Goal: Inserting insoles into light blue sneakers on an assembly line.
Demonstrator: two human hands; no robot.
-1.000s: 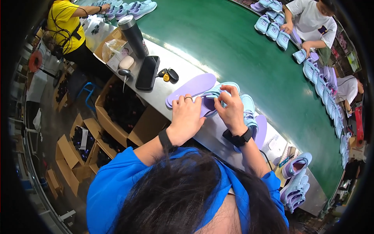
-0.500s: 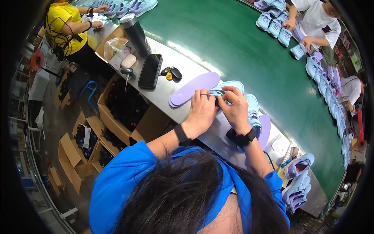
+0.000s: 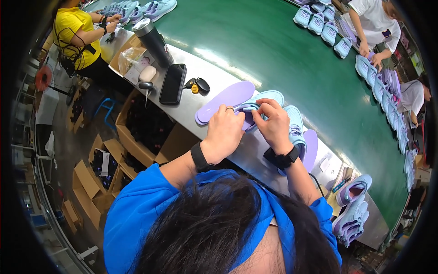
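A light blue shoe [image 3: 273,96] with a purple lining lies on the metal bench edge, its toe pointing away from me. My left hand [image 3: 224,130] is closed on the near left side of its opening, fingertips partly hidden. The thumb and fingers of my right hand [image 3: 273,122] pinch the shoe's upper around the tongue. Left of the shoe, stacked purple insoles [image 3: 226,101] lie flat beside my left fingers. A second light blue shoe [image 3: 295,125], laced, stands right of my right hand, next to another purple insole [image 3: 310,148].
A black phone [image 3: 173,84], keys [image 3: 198,85] and a dark tumbler [image 3: 154,43] sit on the bench to the left. Finished-looking shoes [image 3: 351,210] stand at the right end. Beyond runs a green belt [image 3: 237,45]; co-workers handle shoes there. Open cardboard boxes [image 3: 137,123] are below left.
My left hand has shifted slightly left and down, so more of the shoe's purple opening shows. My right hand stays at the upper. Across the belt, a co-worker's hands moved to other shoes.
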